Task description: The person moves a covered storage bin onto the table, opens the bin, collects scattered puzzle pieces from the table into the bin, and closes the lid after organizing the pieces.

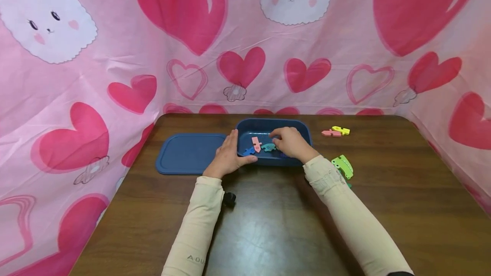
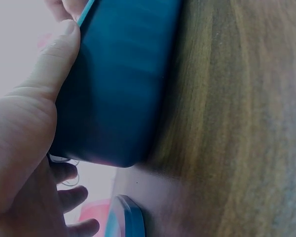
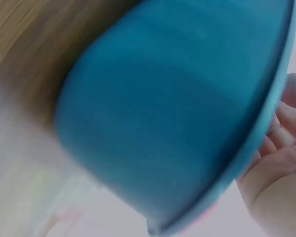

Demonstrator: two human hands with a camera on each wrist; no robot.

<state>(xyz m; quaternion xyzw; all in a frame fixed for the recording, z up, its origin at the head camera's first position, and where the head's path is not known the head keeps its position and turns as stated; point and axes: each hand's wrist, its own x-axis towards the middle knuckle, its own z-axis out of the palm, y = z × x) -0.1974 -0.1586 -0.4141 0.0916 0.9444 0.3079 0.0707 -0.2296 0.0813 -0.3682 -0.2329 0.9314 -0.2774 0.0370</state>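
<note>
While the straight-fingered left hand point(image 1: 226, 156) touches the blue rectangular plastic box point(image 1: 276, 162) near the brown desk point(image 1: 253, 233)'s far edge, the right hand point(image 1: 292, 143), hold unclear, has a teal animal-shaped piece point(image 1: 268, 147) just left, inside.

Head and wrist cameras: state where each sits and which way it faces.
Head: worn on the head, facing forward and down at the box, lid and table; left hand, right hand and both sleeves show.
Left wrist: worn there, facing the box's outer wall; left hand at the left edge.
Right wrist: worn there, facing the box's outside; right hand at the right edge.
Shared: both wrist views show box and table.
</note>
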